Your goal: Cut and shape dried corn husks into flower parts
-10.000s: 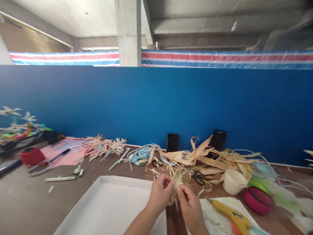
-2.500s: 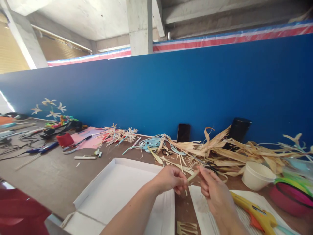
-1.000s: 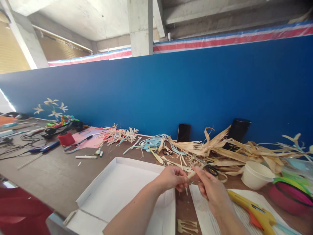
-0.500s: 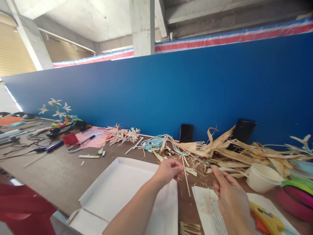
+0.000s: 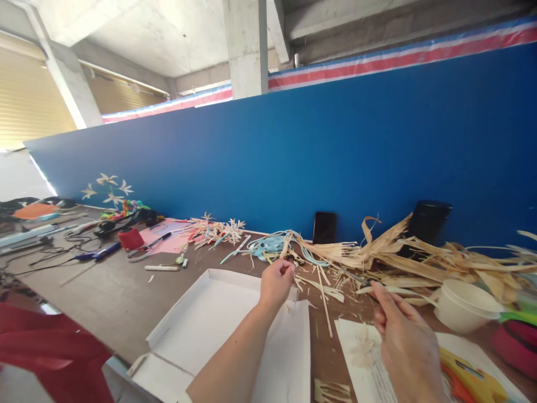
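My left hand (image 5: pixel 277 285) is closed, fingertips curled, over the far right corner of the white box lid (image 5: pixel 201 324). It is beside the pale dried husk pieces; whatever its fingers pinch is hidden. Further right, my right hand (image 5: pixel 406 336) pinches thumb against forefinger close to the dark scissors (image 5: pixel 356 277); I cannot make out what is between them. Several cut husk strips (image 5: pixel 333 292) and a thin stick (image 5: pixel 325 305) lie between the hands. Below, a slit piece of husk (image 5: pixel 332 390) rests at the table's near side.
Behind the hands are a dried husk bundle (image 5: pixel 377 252), blue cords (image 5: pixel 268 245), a black phone (image 5: pixel 324 227) and a black cylinder (image 5: pixel 428 226). A white cup (image 5: pixel 465 305), yellow glue gun (image 5: pixel 474 372) and printed paper (image 5: pixel 361 352) are at right. A red spool (image 5: pixel 131 239) stands left.
The hands were together over a pale husk strip; they have since moved apart. My left hand has gone up and left toward the husk pieces, my right hand to the right. The view has turned slightly left.
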`<state>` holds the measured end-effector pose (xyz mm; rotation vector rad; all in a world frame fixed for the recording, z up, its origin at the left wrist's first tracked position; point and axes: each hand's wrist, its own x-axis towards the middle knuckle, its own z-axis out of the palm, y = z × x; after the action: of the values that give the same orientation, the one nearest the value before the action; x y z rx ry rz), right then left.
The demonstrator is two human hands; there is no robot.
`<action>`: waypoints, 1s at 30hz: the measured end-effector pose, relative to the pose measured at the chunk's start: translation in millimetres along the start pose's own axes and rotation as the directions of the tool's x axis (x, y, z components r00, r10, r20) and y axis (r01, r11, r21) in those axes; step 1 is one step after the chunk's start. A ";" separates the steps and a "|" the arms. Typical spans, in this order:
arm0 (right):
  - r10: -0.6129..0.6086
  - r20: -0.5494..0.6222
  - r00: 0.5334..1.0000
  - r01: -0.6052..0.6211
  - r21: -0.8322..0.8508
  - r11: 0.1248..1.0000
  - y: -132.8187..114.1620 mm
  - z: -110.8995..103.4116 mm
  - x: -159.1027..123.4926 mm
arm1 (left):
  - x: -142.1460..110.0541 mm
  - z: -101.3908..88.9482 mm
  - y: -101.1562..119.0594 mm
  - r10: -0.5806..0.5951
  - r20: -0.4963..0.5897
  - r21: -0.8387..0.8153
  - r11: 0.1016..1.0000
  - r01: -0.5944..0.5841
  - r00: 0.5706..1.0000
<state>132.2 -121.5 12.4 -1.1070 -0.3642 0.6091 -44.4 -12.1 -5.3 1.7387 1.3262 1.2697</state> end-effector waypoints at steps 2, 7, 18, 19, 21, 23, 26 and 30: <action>0.004 0.007 1.000 -0.004 0.000 1.000 0.2 -0.1 0.7 | 4.3 -4.8 -1.2 -0.016 -0.044 0.026 1.000 0.017 0.999; 0.035 0.001 0.999 -0.035 0.004 0.999 1.4 0.8 0.7 | 12.0 -12.8 -5.2 -0.035 -0.118 0.052 0.998 0.042 0.992; 0.018 0.059 0.998 -0.013 -0.078 0.997 8.1 -0.5 1.1 | 3.9 -4.5 -2.8 -0.023 -0.031 0.109 0.994 0.026 0.999; 0.012 0.059 0.998 -0.007 -0.083 0.997 8.8 -0.3 1.6 | 3.7 -4.3 -2.5 -0.019 -0.027 0.112 0.993 0.021 0.999; 0.013 0.050 0.999 -0.009 -0.090 0.996 9.6 0.6 2.1 | 3.1 -4.2 -1.9 -0.019 -0.017 0.119 0.993 0.021 1.000; 0.027 0.044 0.999 -0.023 -0.104 0.994 10.0 1.5 2.2 | 2.6 -4.3 -1.3 -0.022 -0.007 0.125 0.992 0.023 1.000; 0.037 0.049 0.998 -0.032 -0.100 0.994 10.8 1.7 2.2 | 1.8 -4.4 -1.0 -0.016 0.004 0.130 0.991 0.015 1.000; 0.058 0.050 0.997 -0.055 -0.060 0.997 11.2 0.9 2.7 | 1.7 -4.3 -2.5 -0.009 0.016 0.123 0.992 0.007 1.000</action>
<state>130.8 -115.7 2.5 -1.1626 -0.3980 0.6817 -49.2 -10.0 -5.4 1.8215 1.4265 1.1886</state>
